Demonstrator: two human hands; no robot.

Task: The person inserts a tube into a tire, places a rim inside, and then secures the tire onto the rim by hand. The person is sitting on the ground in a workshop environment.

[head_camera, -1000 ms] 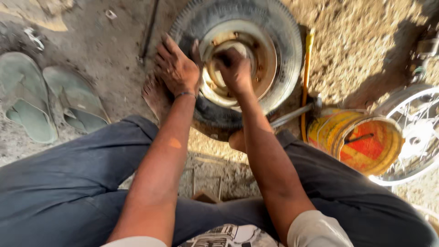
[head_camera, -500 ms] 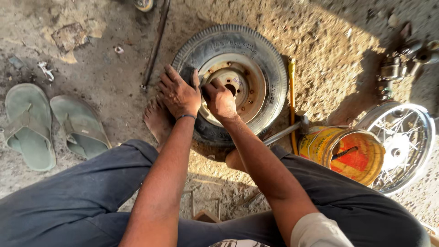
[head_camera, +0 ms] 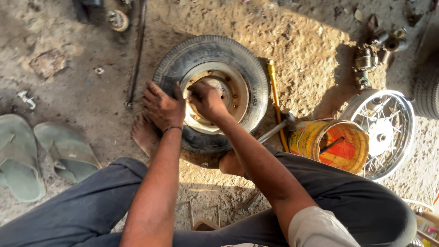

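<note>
Head view: a yellow tin bucket (head_camera: 334,144) with a red inside stood on the sandy ground (head_camera: 311,59), just beside a spoked wheel rim (head_camera: 386,130). A small tyre (head_camera: 210,59) lay flat between the person's bare feet. Left hand (head_camera: 162,107) rested open, fingers spread, on the tyre's sidewall. Right hand (head_camera: 206,99) was curled over the metal rim (head_camera: 233,89); grip contents could not be told. Two green sandals (head_camera: 41,153) lay well apart at left.

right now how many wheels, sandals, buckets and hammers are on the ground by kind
tyre on rim, under both hands: 1
spoked wheel: 1
green sandals: 2
yellow bucket: 1
hammer: 1
Total: 6
</note>
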